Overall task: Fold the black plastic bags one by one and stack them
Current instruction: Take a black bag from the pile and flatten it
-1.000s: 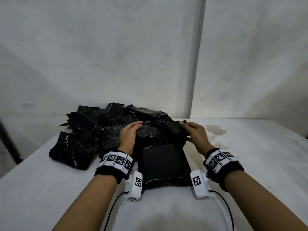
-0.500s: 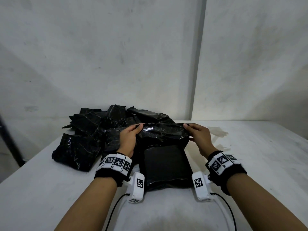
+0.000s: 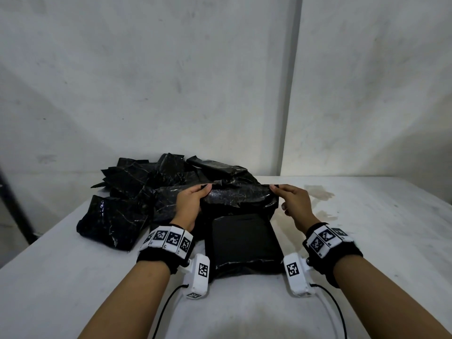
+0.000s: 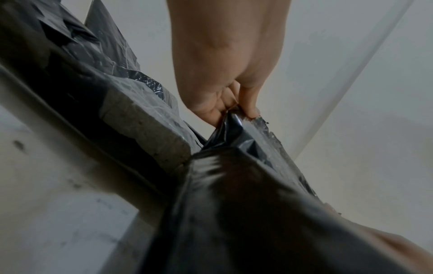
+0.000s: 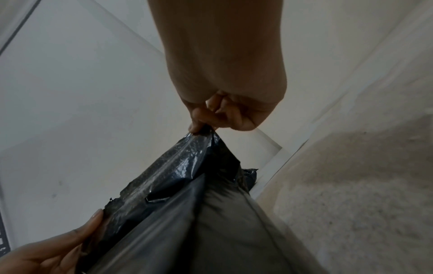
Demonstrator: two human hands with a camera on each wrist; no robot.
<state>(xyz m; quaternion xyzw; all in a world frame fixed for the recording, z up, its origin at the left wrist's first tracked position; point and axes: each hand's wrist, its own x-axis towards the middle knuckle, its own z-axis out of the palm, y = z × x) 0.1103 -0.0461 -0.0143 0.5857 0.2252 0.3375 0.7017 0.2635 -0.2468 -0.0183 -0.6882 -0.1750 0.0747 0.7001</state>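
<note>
White table [image 3: 367, 241] set against a pale wall [image 3: 171, 81], seen from the head camera, with a person's two forearms reaching in from the near edge. A loose heap of unfolded black plastic bags [image 3: 137, 187] occupies the far left part of the table, spreading toward its left edge. The bag being folded [image 3: 242, 238] lies near the middle of the table, between the wrists, its near portion flat and its far flap [image 3: 238, 195] lifted clear of the surface. No finished stack can be made out. The left hand [image 3: 190, 204] pinches the left end of the lifted flap between thumb and curled fingers; the right hand [image 3: 292, 204] pinches the right end in the same way, as both wrist views confirm, the flap's free edge showing ragged. The flap is held taut between the two hands. Judged step: bringing the far flap over toward the near edge to make a fold. Risks: thin, slick film may slip from so small a pinch; uneven pull by either hand would skew the crease; trapped air could make the fold spring open; the left forearm, just beside the heap, could drag neighbouring bags along.
</note>
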